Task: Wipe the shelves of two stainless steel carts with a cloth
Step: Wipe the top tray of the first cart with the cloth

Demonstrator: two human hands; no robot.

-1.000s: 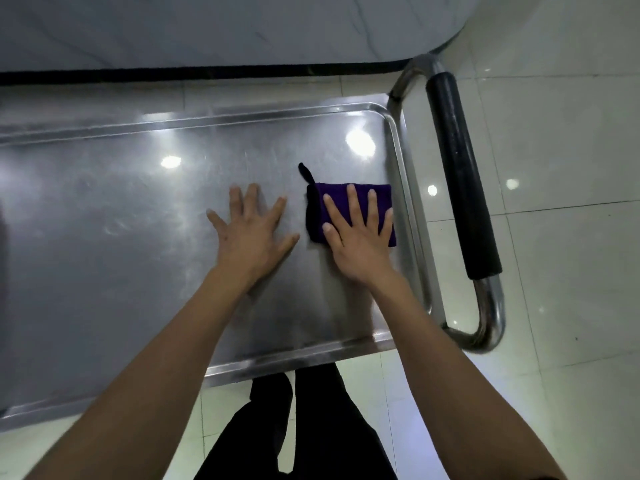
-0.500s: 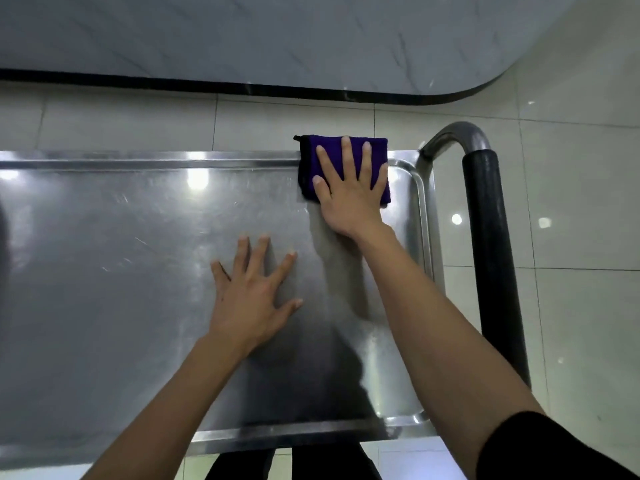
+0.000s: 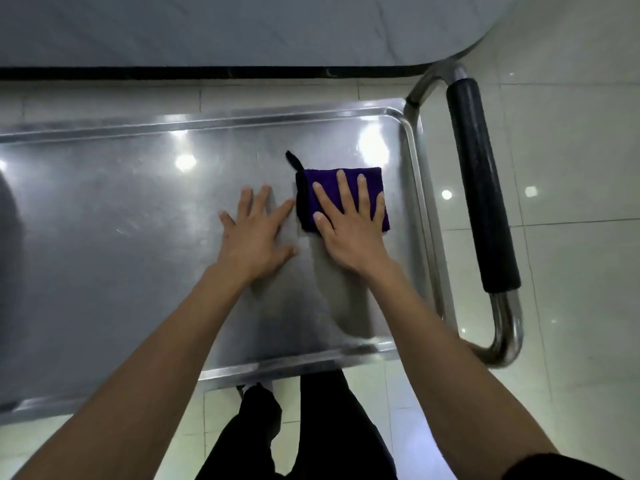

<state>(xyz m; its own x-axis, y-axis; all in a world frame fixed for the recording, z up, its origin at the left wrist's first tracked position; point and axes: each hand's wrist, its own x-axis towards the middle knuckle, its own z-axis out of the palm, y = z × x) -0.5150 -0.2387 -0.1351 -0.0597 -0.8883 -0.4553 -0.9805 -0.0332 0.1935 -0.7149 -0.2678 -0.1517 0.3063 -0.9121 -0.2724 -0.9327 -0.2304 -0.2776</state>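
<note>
The right hand (image 3: 349,233) presses flat, fingers straight, on the folded purple cloth (image 3: 343,199), whose long axis runs left to right across the cart shelf (image 3: 121,237); its black loop (image 3: 293,160) points away from the person. Just left of it, the left hand (image 3: 258,233) lies open and flat on the steel. No writing is legible.

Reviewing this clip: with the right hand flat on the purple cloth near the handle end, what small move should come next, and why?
Probably slide the right hand and purple cloth leftward along the shelf, after lifting the left hand out of the way. The cloth lies near the handle-end rim, the left hand lies flat right beside it, and a long stretch of steel extends to the left.
</note>
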